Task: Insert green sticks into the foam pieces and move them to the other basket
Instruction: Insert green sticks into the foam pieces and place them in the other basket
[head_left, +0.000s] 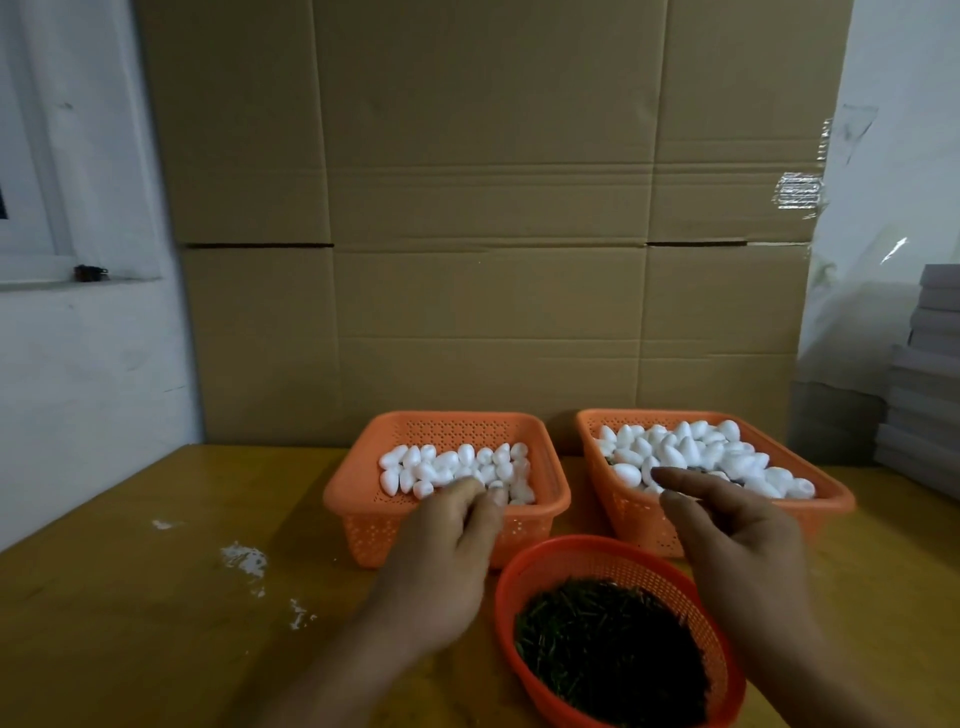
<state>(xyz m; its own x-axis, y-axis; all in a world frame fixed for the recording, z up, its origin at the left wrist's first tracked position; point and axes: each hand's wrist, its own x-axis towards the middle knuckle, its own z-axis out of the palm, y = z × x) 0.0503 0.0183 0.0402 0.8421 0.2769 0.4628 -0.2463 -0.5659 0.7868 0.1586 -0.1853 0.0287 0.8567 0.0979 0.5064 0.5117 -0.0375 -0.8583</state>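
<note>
Left hand (447, 540) dips curled fingers among white egg-shaped foam pieces (457, 467), grip unclear, while right hand (727, 540) hovers loosely open.

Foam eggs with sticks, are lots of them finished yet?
Some look done: dark stick ends peek out among the white foam eggs in the right orange basket. Right now the left hand reaches into the left orange basket; the right hand hovers open. Many plain eggs remain, and the round red basket of green sticks is full.
</note>
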